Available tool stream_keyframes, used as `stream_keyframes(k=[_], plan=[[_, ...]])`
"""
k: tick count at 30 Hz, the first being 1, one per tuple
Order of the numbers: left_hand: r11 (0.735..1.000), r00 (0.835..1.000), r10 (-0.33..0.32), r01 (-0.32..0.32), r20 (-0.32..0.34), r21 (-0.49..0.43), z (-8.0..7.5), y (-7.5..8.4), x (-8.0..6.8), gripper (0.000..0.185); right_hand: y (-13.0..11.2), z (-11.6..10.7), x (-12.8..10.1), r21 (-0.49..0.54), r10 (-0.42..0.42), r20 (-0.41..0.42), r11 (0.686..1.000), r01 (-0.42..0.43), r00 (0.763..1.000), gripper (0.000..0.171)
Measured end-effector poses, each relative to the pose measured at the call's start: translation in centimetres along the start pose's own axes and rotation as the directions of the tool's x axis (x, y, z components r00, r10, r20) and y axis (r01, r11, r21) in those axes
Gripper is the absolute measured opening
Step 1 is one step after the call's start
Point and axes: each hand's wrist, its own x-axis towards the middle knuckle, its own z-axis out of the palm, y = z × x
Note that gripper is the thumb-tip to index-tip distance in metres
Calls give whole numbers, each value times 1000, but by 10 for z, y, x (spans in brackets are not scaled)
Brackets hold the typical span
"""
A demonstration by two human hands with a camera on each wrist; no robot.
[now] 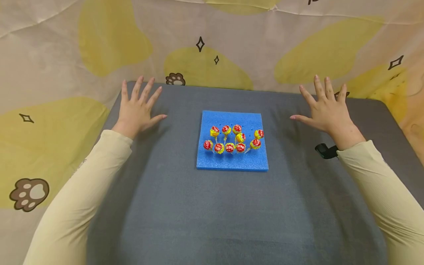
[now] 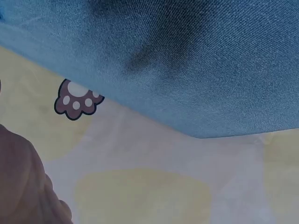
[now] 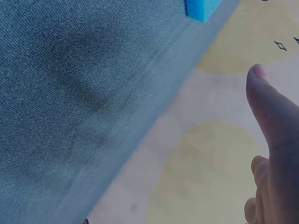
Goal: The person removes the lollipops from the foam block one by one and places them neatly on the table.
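left hand (image 1: pixel 137 108) flat, fingers spread, empty | right hand (image 1: pixel 326 110) likewise | lollipops (image 1: pixel 233 139) upright in blue foam block (image 1: pixel 232 162) between both hands, about equally near | grey surface (image 1: pixel 212 213)

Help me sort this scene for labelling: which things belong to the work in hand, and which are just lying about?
Belonging to the work:
- lollipops, standing in the foam
- blue foam board, holding them
- left hand and right hand, both open and flat on the grey mat, either side of the board

Just lying about:
- paw-print cloth under and behind the mat
- small black object by the right wrist
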Motion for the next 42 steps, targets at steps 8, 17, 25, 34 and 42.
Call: stream_keyframes(k=[8,17,25,34,42], plan=[[999,1000,-21,21,-4,-26,-1,3,1,84,-1,-1,-1,67,-3,-3,998,4,1000,95],[972,997,-56,44,-46,-231,7,42,-3,84,-31,-10,-19,410,19,-77,912,14,997,80],[918,997,-62,71,35,-390,6,82,-32,85,-60,-12,-29,600,-6,-224,787,142,975,59],[822,985,7,91,170,-562,2,130,-67,81,-87,21,-36,879,146,-270,441,182,952,40],[811,982,31,84,187,-578,4,155,-78,77,-105,58,-29,960,166,-255,-75,270,952,24]])
